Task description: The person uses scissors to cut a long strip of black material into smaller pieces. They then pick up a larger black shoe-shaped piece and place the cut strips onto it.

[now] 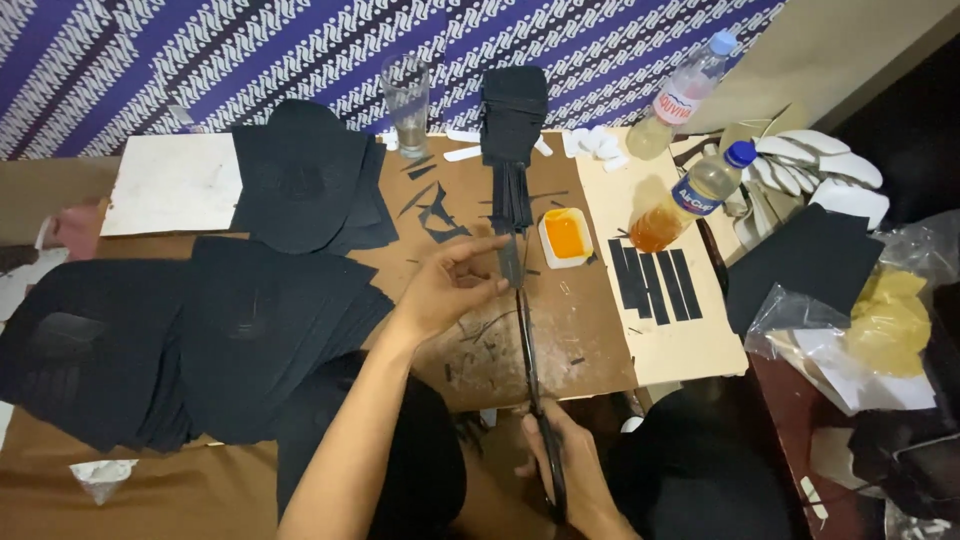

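Left hand (450,285) pinches a narrow strip of black sheet material (512,225) between thumb and fingertips, fingers curled, holding it stretched out away from the body so it stays taut along the cutting line. Right hand (565,465) is closed around the handles of long black-handled scissors (528,360), low in the view near the body; blades run straight up toward the pinched strip, tips just at the left fingers, lined up lengthwise with it. Whether the blades are parted is hard to tell.

The strip's far end hangs from a stack of the same black material (513,110) at the back of the brown cardboard-covered counter (590,340).

Cut black strips (655,280) lie in a neat parallel row on a pale board (690,350) to the right, apart from the offcuts scattered under the hands. A small white tub of orange glue (565,238) sits just beside the strip, within reach. Piles of black cut pieces (250,320) are on the left, a cap-shaped black piece (300,175) behind them. Two plastic bottles with yellowish liquid (690,195) and an empty drinking glass (406,95) stand at the back, out of the cutting path.
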